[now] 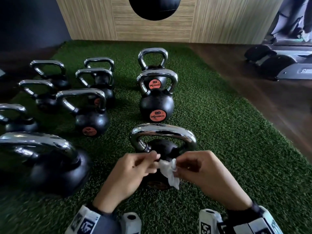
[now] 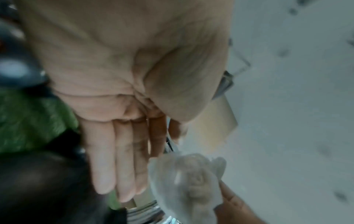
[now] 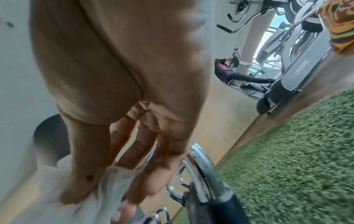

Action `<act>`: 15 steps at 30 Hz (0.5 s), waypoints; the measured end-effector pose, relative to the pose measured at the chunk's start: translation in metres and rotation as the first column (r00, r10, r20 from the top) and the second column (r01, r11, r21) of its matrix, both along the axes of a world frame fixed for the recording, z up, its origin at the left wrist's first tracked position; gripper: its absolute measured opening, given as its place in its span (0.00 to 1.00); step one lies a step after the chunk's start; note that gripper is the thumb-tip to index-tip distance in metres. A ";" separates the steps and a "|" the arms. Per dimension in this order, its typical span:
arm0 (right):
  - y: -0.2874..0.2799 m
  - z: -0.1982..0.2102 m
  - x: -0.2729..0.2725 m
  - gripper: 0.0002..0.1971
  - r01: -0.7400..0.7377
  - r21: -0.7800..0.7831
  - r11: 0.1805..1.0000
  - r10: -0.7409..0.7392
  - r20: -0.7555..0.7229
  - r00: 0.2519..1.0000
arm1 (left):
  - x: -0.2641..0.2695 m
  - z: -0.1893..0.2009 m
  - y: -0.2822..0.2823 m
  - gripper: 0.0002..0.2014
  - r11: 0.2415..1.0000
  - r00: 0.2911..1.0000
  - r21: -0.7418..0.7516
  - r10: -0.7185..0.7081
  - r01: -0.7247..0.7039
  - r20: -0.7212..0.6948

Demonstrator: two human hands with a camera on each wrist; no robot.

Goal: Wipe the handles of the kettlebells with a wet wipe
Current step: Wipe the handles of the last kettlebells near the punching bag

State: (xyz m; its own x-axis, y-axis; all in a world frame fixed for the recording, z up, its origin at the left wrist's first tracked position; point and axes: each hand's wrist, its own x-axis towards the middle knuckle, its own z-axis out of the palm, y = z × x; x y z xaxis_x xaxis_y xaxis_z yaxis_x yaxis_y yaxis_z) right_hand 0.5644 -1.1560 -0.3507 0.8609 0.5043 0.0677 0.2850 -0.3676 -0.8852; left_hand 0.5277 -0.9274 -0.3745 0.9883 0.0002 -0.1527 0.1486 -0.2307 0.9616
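Observation:
The nearest kettlebell (image 1: pixel 162 149) stands on green turf right in front of me, its chrome handle (image 1: pixel 163 130) arching above both hands. A crumpled white wet wipe (image 1: pixel 170 176) hangs between my hands, in front of the black ball. My right hand (image 1: pixel 175 166) pinches the wipe between thumb and fingers; the right wrist view shows this hand (image 3: pixel 114 192) on the wipe (image 3: pixel 91 212), beside the handle (image 3: pixel 203 160). My left hand (image 1: pixel 154 163) meets the wipe's left edge. In the left wrist view its fingers (image 2: pixel 122 166) lie straight beside the wipe (image 2: pixel 184 181).
Several more chrome-handled kettlebells stand on the turf (image 1: pixel 228 132): two marked 20 (image 1: pixel 157 105) straight behind, a big one (image 1: pixel 50 162) close at left, others further left. Wood floor and a machine base (image 1: pixel 278 65) lie to the right. A black ball (image 1: pixel 154 7) hangs by the panelled wall.

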 end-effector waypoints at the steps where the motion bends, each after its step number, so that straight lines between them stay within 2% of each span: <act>1: 0.003 0.008 -0.003 0.06 -0.004 0.022 1.000 0.003 0.043 0.999 | 0.000 0.004 -0.003 0.22 0.987 0.998 -0.155 -0.052 0.046 -0.033; 3: 0.009 0.022 -0.010 0.09 0.038 0.048 0.998 -0.045 0.154 0.987 | -0.003 0.007 -0.005 0.20 0.951 0.993 -0.290 -0.118 0.105 -0.027; 5: 0.015 0.028 -0.012 0.08 0.135 0.117 0.984 -0.160 0.238 0.958 | -0.004 0.010 -0.006 0.19 0.914 0.992 -0.391 -0.123 0.113 -0.001; 8: 0.026 0.026 -0.009 0.13 0.296 0.175 0.939 -0.342 0.381 0.859 | -0.004 0.015 -0.009 0.17 0.846 0.997 -0.528 -0.055 0.074 0.051; 10: 0.030 0.023 -0.006 0.18 0.338 0.175 0.925 -0.381 0.432 0.817 | -0.002 0.021 -0.013 0.18 0.819 0.996 -0.571 0.005 0.049 0.094; 12: 0.028 0.019 -0.003 0.22 0.289 0.187 0.939 -0.343 0.444 0.828 | 0.000 0.028 -0.016 0.16 0.843 0.982 -0.535 0.062 0.044 0.178; 14: 0.023 0.009 0.001 0.29 0.216 0.315 0.924 -0.334 0.395 0.856 | 0.001 0.035 -0.013 0.14 0.931 0.933 -0.366 0.137 -0.007 0.333; 15: 0.020 0.001 0.004 0.32 0.236 0.407 0.883 -0.385 0.336 0.860 | 0.002 0.038 -0.011 0.14 0.963 0.893 -0.266 0.159 -0.046 0.422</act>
State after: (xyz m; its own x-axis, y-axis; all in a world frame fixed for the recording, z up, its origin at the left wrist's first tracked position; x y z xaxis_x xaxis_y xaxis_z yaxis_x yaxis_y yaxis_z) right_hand 0.5684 -1.1360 -0.3495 0.8282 0.0955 0.5523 0.5596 -0.1948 -0.8055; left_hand 0.5300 -0.9384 -0.3366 0.9506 0.1239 0.2847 -0.2883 0.0113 0.9575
